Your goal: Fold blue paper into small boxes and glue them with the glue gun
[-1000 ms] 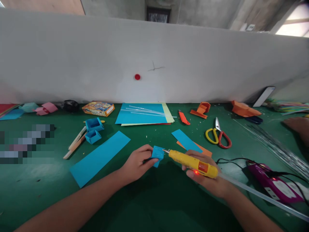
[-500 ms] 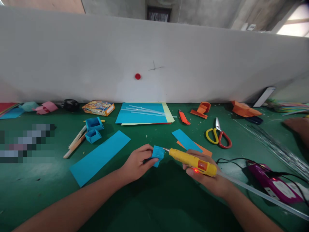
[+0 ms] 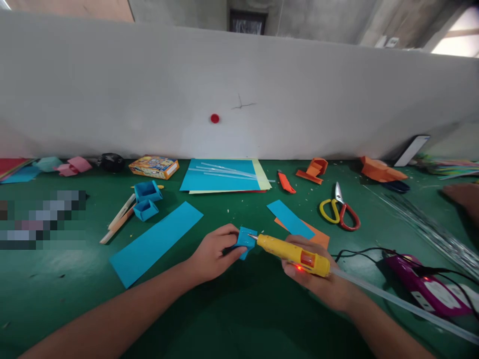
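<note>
My left hand point(image 3: 212, 252) pinches a small folded blue paper box point(image 3: 245, 239) just above the green table point(image 3: 239, 319). My right hand point(image 3: 318, 284) is wrapped round a yellow glue gun point(image 3: 294, 254) with a red light glowing on its side. The gun's metal tip touches the right edge of the blue box. A clear glue stick point(image 3: 404, 305) sticks out of the gun's back toward the lower right.
Two more blue paper boxes point(image 3: 147, 198) and a long blue strip point(image 3: 156, 243) lie at left. Blue and orange strips point(image 3: 294, 223), scissors point(image 3: 340, 210), an orange cutter point(image 3: 286, 182), blue sheets point(image 3: 220, 175) and a purple power strip point(image 3: 426, 289) lie around. Another person's hand point(image 3: 464, 197) shows at far right.
The glue gun and my right hand have shifted a little left, bringing the tip onto the blue box. My left hand has barely moved.
</note>
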The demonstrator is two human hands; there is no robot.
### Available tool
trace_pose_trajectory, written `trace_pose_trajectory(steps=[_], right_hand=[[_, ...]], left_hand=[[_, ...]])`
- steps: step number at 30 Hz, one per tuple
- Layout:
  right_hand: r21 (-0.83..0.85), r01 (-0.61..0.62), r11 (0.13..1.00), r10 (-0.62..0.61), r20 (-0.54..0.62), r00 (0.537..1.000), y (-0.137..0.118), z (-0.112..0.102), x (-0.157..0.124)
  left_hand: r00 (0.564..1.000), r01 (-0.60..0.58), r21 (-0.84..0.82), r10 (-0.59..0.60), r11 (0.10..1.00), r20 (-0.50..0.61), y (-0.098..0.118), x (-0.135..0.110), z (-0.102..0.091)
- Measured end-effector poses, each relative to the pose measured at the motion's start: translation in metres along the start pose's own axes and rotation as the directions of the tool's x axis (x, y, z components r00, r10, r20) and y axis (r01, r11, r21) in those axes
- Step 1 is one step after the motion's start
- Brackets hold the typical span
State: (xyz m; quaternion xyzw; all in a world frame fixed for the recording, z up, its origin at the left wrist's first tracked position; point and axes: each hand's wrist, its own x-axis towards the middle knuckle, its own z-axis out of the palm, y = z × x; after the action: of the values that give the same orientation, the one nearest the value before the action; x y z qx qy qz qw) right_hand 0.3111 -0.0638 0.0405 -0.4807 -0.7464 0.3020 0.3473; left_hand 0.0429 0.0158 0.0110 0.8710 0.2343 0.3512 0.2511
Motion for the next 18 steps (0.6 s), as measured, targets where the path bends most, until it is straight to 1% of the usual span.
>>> trace_pose_trajectory(steps=[3, 8, 18], right_hand=[[-0.008, -0.015, 1.000, 0.015, -0.011, 1.000, -0.005, 0.000, 0.000], [-0.056, 0.026, 0.998, -0.027, -0.022, 0.999, -0.012, -0.001, 0.001], [-0.131, 0.063, 0.989, -0.069, -0.049, 0.996, -0.010, 0.002, -0.001]], left_hand=[[1.000, -0.016, 0.023, 0.016, 1.000, -0.002, 0.000, 0.000, 0.000], [1.000, -0.026, 0.050, 0.025, 0.998, 0.005, 0.000, 0.000, 0.000], [0.999, -0.045, 0.086, 0.043, 0.995, 0.025, 0.001, 0.000, 0.000]])
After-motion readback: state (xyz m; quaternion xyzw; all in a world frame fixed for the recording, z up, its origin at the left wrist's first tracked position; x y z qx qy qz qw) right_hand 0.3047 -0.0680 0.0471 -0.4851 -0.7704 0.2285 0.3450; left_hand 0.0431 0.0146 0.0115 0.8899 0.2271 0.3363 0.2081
